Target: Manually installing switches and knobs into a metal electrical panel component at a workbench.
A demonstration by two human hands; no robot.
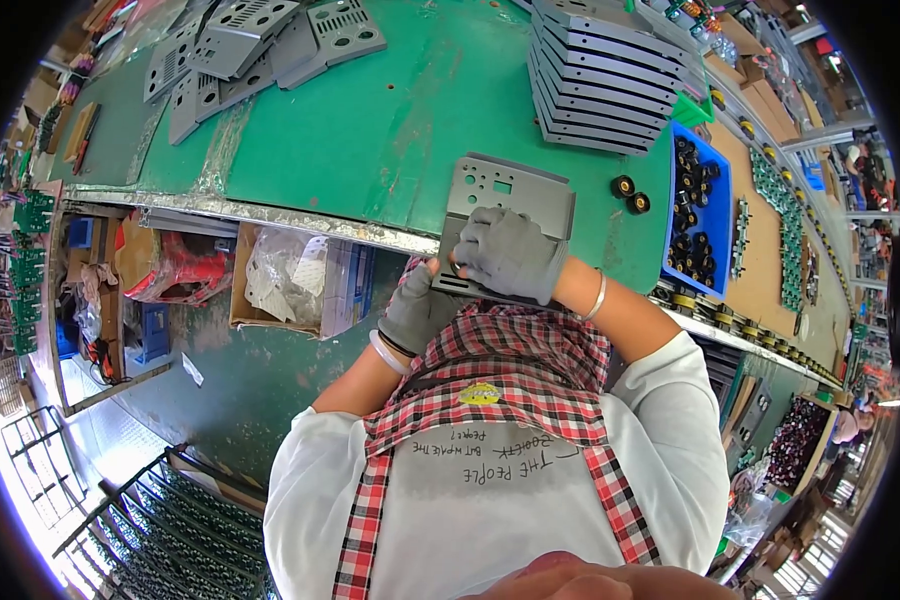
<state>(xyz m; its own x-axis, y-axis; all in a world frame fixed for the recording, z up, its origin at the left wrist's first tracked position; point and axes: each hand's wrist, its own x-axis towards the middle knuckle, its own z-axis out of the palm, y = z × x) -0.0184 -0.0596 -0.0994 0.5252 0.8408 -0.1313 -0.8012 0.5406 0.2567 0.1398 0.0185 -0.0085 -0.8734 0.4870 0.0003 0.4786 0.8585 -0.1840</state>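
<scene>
A grey sheet-metal panel [530,190] with round and square cut-outs lies at the front edge of the green table, its near part reaching over the edge toward my apron. My right hand [510,252], in a grey glove with bare fingertips, rests over the panel's middle. Its fingers are curled closed near the left side; whatever is in them is hidden. Just off the panel's near left corner is my left hand [416,308], gloved alike. Its fingers are drawn together, pointing up at the corner, and I cannot make out what they grip.
Right of the panel sit two black round parts [630,195] and a blue bin [712,265] of similar ones. A tall stack of grey panels [605,90] stands behind. More loose panels [260,50] lie far left. Below the table is a cardboard box [240,290] with plastic wrap.
</scene>
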